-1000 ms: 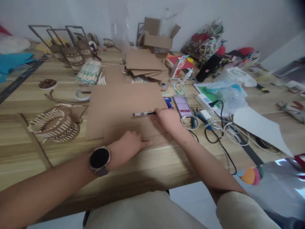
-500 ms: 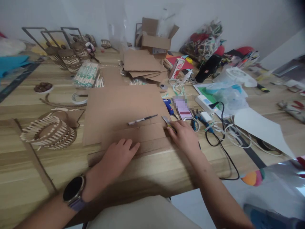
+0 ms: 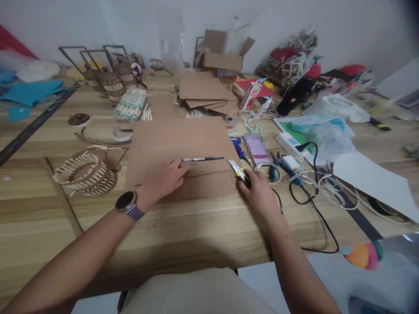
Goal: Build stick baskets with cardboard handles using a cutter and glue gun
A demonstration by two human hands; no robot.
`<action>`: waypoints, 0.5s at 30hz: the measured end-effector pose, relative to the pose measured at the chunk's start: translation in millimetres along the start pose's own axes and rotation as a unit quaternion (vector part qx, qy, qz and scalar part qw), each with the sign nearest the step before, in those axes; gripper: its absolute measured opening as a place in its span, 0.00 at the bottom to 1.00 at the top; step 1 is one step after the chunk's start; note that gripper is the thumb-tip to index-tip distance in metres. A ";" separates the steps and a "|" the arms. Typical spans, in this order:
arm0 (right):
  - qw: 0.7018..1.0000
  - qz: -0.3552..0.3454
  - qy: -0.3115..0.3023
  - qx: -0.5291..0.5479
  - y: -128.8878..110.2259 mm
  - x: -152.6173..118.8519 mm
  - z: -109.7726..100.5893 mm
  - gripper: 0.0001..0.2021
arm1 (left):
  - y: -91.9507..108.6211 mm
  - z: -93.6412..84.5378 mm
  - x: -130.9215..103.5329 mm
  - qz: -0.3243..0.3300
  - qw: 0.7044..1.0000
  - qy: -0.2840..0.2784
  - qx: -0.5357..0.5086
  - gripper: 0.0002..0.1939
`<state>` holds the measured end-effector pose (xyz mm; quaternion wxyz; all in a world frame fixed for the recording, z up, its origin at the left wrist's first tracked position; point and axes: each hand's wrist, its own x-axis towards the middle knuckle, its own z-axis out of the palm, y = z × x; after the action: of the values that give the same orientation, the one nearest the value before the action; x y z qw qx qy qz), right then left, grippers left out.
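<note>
My left hand [image 3: 166, 178] lies palm down on a cardboard piece [image 3: 209, 185], fingers stretched out, at the near edge of a larger cardboard sheet [image 3: 176, 137]. Its fingertips are by the left end of a pen [image 3: 203, 159], which rests crosswise on the cardboard. My right hand [image 3: 262, 192] is closed around a yellow and black utility knife [image 3: 241, 174]. The knife's pale blade end points away, over the right edge of the cardboard. A roll of tape [image 3: 278, 174] sits just beyond my right hand.
A slatted round basket [image 3: 87, 174] stands to the left. Beyond the sheet are stacked cardboard [image 3: 204, 86] and bagged sticks [image 3: 131, 104]. On the right lie a blue glue gun [image 3: 238, 147], a phone [image 3: 257, 146], a power strip [image 3: 288, 141] and tangled cords [image 3: 317, 203].
My left hand has slid forward, and the near cardboard has shifted away from me with it. More of the knife shows in my right hand. The whole view has swung slightly left.
</note>
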<state>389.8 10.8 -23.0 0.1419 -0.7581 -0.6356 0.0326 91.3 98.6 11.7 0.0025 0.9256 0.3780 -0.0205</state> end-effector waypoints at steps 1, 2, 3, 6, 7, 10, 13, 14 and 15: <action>1.000 0.003 0.007 0.011 0.4 -0.7 0.8 0.20 | -2.5 1.9 1.7 0.001 1.000 0.009 -0.005 0.17; 1.000 0.006 0.019 0.025 0.5 -1.5 1.5 0.19 | -4.6 4.1 3.0 0.002 1.000 0.016 -0.011 0.17; 0.999 0.009 0.032 0.039 0.3 -2.4 2.2 0.18 | -6.1 6.3 3.7 0.004 1.000 0.022 -0.016 0.18; 0.995 0.022 0.047 0.083 -4.3 -5.6 4.1 0.16 | -7.7 12.2 3.4 0.011 0.999 0.030 -0.019 0.18; 0.994 0.029 0.036 0.097 -7.2 -6.8 4.9 0.15 | -7.4 13.5 2.8 0.011 0.999 0.032 -0.015 0.18; 0.990 0.044 -0.019 0.134 -17.2 -10.3 8.8 0.16 | -5.8 15.9 1.8 0.009 0.999 0.034 -0.003 0.17; 0.987 0.041 -0.041 0.149 -23.3 -12.2 14.3 0.18 | -5.4 15.9 3.4 0.001 0.999 0.045 -0.016 0.20; 0.988 0.036 -0.042 0.146 -23.8 -12.4 15.8 0.18 | -5.5 15.3 4.9 -0.006 0.999 0.048 -0.025 0.21; 0.989 0.027 -0.043 0.141 -23.8 -12.5 17.0 0.18 | -5.6 14.6 7.0 -0.014 0.998 0.050 -0.033 0.21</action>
<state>360.8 5.2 -34.9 0.2191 -0.7455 -0.6092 0.1585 91.8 107.2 -3.0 0.0136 0.9195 0.3909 0.0378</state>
